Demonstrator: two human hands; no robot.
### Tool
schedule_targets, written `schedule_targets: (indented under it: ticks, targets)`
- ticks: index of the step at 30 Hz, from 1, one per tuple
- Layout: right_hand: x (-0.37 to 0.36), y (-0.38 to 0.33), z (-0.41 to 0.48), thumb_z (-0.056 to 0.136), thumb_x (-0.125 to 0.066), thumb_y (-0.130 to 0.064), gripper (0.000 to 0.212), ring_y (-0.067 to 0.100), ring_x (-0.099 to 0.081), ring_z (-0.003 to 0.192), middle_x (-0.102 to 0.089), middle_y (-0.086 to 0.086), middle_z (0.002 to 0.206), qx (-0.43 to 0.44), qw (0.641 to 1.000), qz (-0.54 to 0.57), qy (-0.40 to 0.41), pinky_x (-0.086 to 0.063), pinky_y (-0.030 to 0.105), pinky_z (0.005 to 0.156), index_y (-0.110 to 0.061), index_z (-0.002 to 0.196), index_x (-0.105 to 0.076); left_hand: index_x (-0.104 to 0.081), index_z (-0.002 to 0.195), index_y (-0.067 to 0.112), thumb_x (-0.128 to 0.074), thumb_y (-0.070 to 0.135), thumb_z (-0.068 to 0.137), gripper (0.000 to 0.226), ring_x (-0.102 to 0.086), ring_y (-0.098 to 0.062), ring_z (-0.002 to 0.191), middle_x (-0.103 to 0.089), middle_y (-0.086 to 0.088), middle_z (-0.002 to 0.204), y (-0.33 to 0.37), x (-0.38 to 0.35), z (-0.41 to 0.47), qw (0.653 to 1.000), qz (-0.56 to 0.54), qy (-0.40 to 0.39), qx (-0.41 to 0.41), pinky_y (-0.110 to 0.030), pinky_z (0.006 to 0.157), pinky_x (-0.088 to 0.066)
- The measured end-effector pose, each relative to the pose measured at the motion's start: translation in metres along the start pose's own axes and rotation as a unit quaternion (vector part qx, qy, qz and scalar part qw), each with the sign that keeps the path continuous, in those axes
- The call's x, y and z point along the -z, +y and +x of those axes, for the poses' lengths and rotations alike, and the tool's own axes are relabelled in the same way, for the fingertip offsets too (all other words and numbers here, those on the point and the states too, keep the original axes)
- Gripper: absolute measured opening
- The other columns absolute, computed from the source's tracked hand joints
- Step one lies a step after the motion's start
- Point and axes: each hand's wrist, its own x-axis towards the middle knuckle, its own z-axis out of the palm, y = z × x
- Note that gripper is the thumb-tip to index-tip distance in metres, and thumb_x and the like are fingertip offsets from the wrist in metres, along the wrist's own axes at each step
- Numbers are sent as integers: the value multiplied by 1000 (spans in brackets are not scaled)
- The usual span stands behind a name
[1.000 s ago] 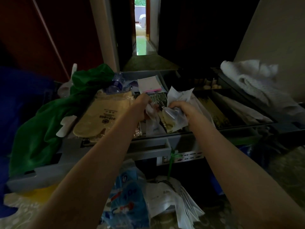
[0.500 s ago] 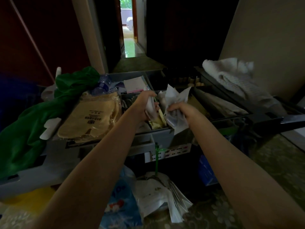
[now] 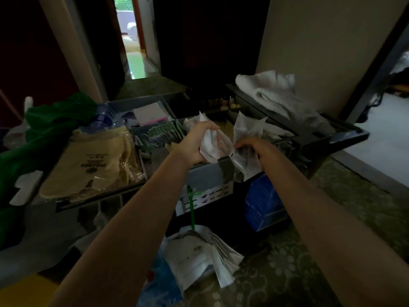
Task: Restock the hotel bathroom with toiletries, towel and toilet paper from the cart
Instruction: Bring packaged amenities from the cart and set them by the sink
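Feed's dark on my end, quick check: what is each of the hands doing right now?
Left hand: closed, gripping a bunch of white packets.
Right hand: closed, pinching a clear packet.

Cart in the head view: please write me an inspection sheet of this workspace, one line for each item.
Surface: grey cart tray, divided into compartments, full.
Job's things: towel on the cart's right end; small bottles at the back.
Clutter: green cloth, tan bag, water bottle and notepad on the left; blue box and loose packets below.
Hands: left hand grips white packets; right hand grips clear packets, above the tray's front.
Cables: nothing seen.
Surroundings: patterned carpet; dim corridor behind the cart.
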Motion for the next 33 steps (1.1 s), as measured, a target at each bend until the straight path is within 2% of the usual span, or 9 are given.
schedule_targets:
  ticks: [4,7,11,16,20,24,28,31,33]
  targets:
    - [-1,10,-4,89,-57,-16,25,21,-42,67,-45,9,76,-11,998,56,30,-38,29,62,-6,68,-50,-41,68,15,-45,13,92,25,-44,-17,58,-40,-6,66,-1,-9,0,1000,3,-26,18,-27,59,-36]
    - [-3,20,-10,89,-57,-15,25,21,-39,64,-42,9,74,-24,994,92,47,-34,27,55,-9,69,-45,-43,70,16,-47,14,91,22,-45,-17,59,-41,-6,68,-1,-7,1,999,12,-22,25,-29,60,-38]
    - [0,42,-25,85,-61,-9,21,19,-48,64,-55,11,64,-27,981,174,84,-44,27,50,-6,67,-51,-47,70,16,-51,16,88,18,-50,-19,63,-47,-7,73,-9,-5,-2,995,36,-54,70,-31,61,-44]
    - [6,60,-56,89,-59,-11,29,14,-44,60,-48,6,65,-38,977,165,129,-40,24,47,-8,61,-50,-56,93,10,-50,19,92,11,-55,-18,84,-53,-7,94,-24,-20,-16,990,91,-76,77,-31,68,-46]
    - [5,83,-79,89,-59,-14,33,15,-42,57,-51,4,47,-45,975,133,171,-36,25,58,-10,58,-49,-47,130,10,-48,19,92,39,-54,-19,93,-52,-6,102,-46,-37,-23,983,92,-127,99,-31,69,-46]
    - [6,110,-106,92,-55,-10,35,13,-50,39,-47,0,28,-70,967,153,189,-37,18,43,-9,58,-46,-52,110,10,-48,20,90,22,-53,-19,83,-51,-6,93,-65,-53,-37,969,119,-164,145,-31,68,-46]
    - [9,133,-130,92,-55,-11,32,18,-44,64,-50,9,64,-95,956,163,225,-39,26,59,-7,61,-47,-50,122,9,-48,20,90,34,-54,-21,88,-53,-8,102,-81,-66,-50,963,118,-185,159,-33,68,-45]
    - [8,148,-152,94,-54,-19,23,27,-49,101,-49,13,93,-121,953,149,235,-41,35,87,2,100,-58,-50,117,13,-49,21,90,28,-53,-21,88,-51,-7,100,-99,-78,-64,957,125,-195,177,-34,66,-44]
    - [9,160,-168,93,-55,-19,23,27,-54,100,-51,14,102,-127,948,176,234,-44,35,89,-3,109,-57,-52,118,13,-50,22,89,30,-53,-21,88,-51,-7,104,-111,-83,-74,951,139,-198,190,-34,65,-44]
